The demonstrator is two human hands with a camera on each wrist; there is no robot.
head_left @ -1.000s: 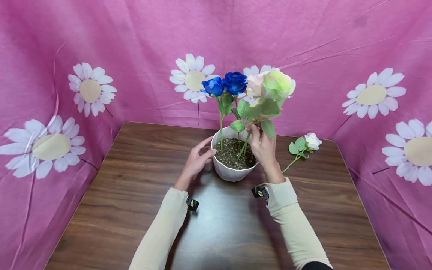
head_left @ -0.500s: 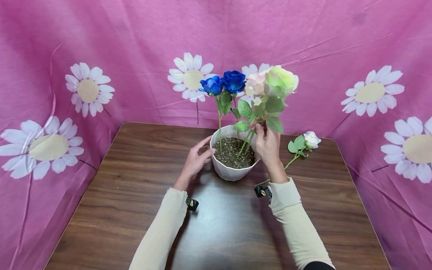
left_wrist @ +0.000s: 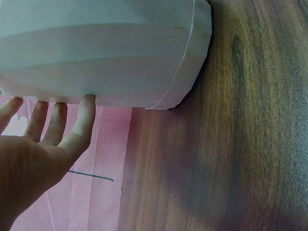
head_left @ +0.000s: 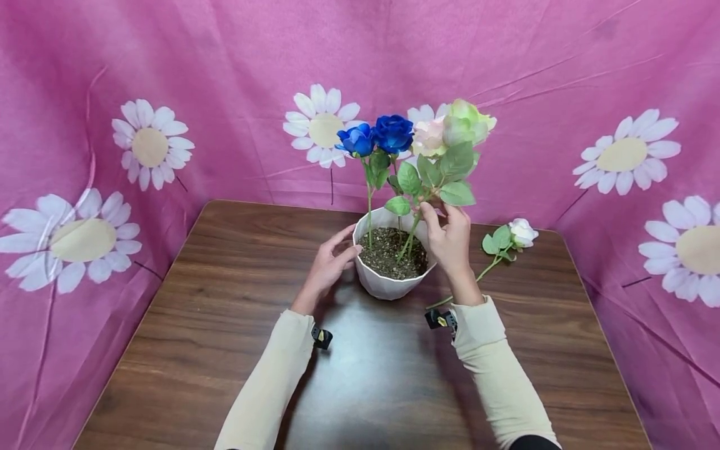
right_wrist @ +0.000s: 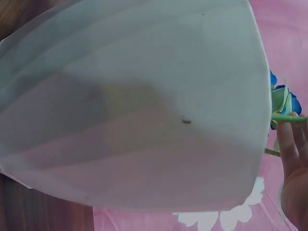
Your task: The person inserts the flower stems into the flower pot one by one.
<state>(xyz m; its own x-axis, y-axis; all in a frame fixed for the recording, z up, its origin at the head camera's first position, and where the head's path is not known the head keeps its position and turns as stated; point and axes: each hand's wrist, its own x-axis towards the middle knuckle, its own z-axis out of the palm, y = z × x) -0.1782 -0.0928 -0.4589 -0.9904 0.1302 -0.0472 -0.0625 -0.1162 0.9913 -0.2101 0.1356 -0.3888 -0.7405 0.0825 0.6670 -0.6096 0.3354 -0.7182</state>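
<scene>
A white faceted pot [head_left: 390,289] of dark soil [head_left: 385,259] stands on the table. My left hand [head_left: 326,265] rests against its left side, the thumb by the rim; in the left wrist view, fairly straight fingertips touch the pot wall [left_wrist: 106,62]. Above the right rim my right hand [head_left: 450,240] pinches the stem of a pale green-and-white rose [head_left: 465,124]. Its green stem [right_wrist: 288,117] crosses the fingers in the right wrist view, where the pot hides part of the hand. Beside it is a pale pink rose [head_left: 429,135]. Two blue roses [head_left: 394,132] stand upright at the left.
A white rose [head_left: 523,232] with a leafy stem lies on the wooden table [head_left: 225,275] right of the pot, partly behind the right forearm. A pink cloth [head_left: 242,62] printed with large daisies hangs around the table's back and sides.
My right hand shifts right with the pale green rose. Its head turns, and its leaves spread differently. The left hand stays at the pot.
</scene>
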